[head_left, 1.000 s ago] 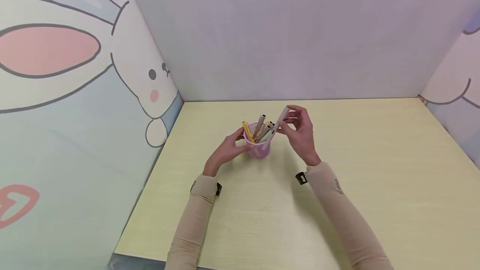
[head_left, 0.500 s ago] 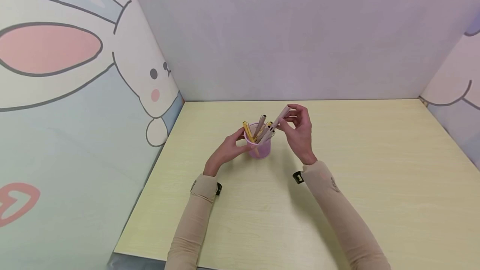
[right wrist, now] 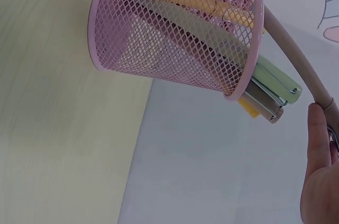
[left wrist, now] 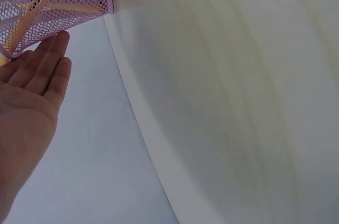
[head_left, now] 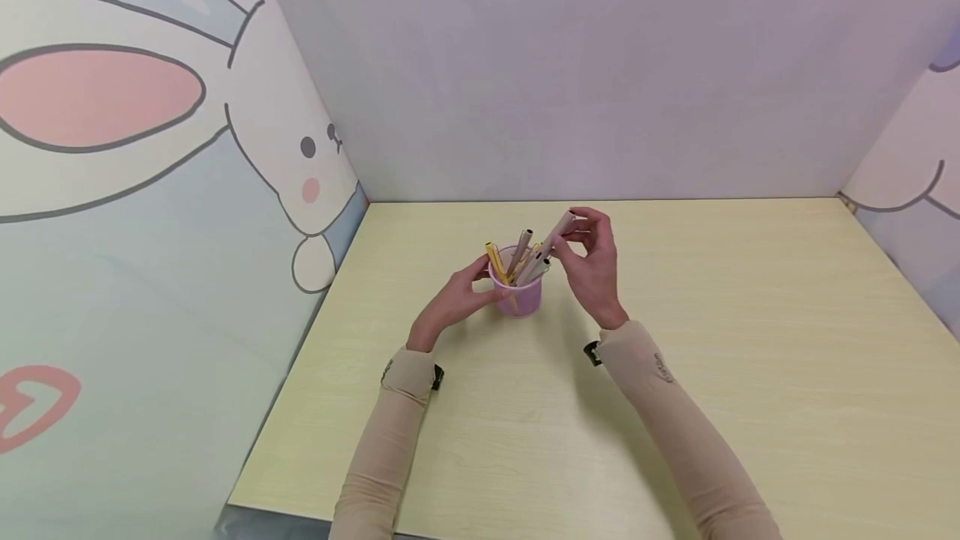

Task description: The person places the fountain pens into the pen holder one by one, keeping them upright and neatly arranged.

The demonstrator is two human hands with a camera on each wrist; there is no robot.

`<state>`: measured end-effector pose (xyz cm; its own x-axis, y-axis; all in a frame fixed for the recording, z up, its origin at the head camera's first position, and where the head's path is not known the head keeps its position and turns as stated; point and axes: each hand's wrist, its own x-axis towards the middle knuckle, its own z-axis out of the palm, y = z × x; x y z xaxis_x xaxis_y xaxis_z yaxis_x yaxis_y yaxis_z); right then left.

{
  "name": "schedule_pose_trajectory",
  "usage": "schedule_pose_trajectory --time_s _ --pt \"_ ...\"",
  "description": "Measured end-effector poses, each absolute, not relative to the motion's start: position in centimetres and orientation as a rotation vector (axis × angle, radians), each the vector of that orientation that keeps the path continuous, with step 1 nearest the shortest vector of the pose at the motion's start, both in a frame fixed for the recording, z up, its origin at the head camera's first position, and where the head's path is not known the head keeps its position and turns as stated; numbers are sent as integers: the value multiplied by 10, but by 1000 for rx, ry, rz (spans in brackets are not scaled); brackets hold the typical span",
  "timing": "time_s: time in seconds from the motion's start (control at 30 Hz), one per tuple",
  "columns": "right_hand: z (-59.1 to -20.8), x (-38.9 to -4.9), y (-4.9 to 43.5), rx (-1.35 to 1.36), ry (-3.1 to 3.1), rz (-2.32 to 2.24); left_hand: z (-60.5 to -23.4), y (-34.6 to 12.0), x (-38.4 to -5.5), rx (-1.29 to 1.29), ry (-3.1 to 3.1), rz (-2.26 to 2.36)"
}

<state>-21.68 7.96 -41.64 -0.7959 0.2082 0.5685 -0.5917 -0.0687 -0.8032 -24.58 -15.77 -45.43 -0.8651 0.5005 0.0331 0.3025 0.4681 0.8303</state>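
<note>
A pink mesh pen holder [head_left: 527,302] stands on the table with several pens in it. My left hand [head_left: 459,297] holds it from the left, thumb at the near side and fingers behind; in the left wrist view those fingers [left wrist: 50,62] lie along the mesh. With thumb and fingertips my right hand [head_left: 594,263] pinches a greyish-brown pen [head_left: 557,233], tilted, its lower end at the holder's mouth. The right wrist view shows this pen [right wrist: 296,54] passing the rim, beside a green pen [right wrist: 278,78] inside. A yellow pen [head_left: 493,258] leans at the left.
The pale wood-grain table [head_left: 750,373] spreads around both arms. A plain wall [head_left: 570,90] rises behind it, and a wall with a rabbit drawing [head_left: 270,157] borders its left side. A dark wrist-camera mount [head_left: 593,353] sticks out from the right sleeve.
My right hand has shifted slightly left with the pen. The pen's lower end, earlier overlapping the holder's right side, is now at its mouth among the other pens. The left hand stays put.
</note>
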Motion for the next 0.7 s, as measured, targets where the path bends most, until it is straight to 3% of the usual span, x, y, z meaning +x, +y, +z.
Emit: schedule_pose_trajectory --time_s 0.43,0.7 --pt "-417 -213 75 438 -1828 1827 -454 -158 -246 695 2497 1355" --pt "-391 -192 71 475 -1910 1741 -454 -157 -247 705 2507 1344"
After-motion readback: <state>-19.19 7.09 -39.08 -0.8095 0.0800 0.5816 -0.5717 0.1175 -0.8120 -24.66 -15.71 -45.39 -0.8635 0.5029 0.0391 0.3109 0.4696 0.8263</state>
